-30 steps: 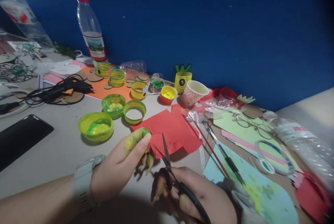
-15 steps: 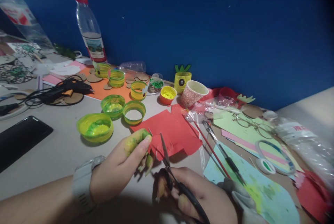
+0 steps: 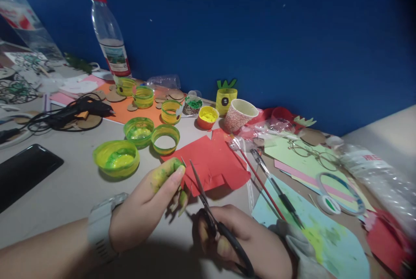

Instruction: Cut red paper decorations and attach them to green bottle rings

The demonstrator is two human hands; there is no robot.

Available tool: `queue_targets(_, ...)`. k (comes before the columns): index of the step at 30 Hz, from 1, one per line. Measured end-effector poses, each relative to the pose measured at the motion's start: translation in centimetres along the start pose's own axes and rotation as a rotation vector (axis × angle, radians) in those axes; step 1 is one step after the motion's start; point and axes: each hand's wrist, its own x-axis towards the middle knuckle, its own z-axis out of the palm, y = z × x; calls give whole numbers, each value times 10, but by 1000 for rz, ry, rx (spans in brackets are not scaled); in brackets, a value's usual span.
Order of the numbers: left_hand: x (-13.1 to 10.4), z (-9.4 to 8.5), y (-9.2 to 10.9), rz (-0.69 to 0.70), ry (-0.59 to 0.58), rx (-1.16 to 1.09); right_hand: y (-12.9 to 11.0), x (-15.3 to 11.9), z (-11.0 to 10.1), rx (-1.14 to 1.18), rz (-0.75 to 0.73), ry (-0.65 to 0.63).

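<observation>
My left hand (image 3: 152, 196), smeared with green and yellow paint, is closed in a pinch between thumb and fingers. It grips what looks like a small piece of red paper, mostly hidden by the fingers and hard to tell from the red sheet behind. Black-handled scissors (image 3: 208, 212) are in my right hand (image 3: 247, 235), fingers through the loops. Their blades point up and away, right beside my left fingertips. Beyond them on the table lies a larger red paper sheet (image 3: 214, 162) with cut, uneven edges.
Green-yellow painted rings and a bowl (image 3: 116, 159) stand to the left, near a phone (image 3: 29, 175) and a black glue gun (image 3: 94, 106). Paint cups (image 3: 208, 116) and a patterned paper cup (image 3: 239, 114) are behind. A brush, pen (image 3: 276, 188), glasses (image 3: 313, 154) and tape lie right.
The scissors' tips have shifted left, closer to my left fingers. Both hands keep their grips; the whole view has drifted slightly.
</observation>
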Motion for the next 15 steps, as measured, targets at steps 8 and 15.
queue_targets(8, 0, -1, 1, -27, -66, 24, 3, -1, 0, 15, -4, -19)
queue_targets(15, -1, -2, 0, 12, -56, 73, 3, 0, 1, 24, -23, 10)
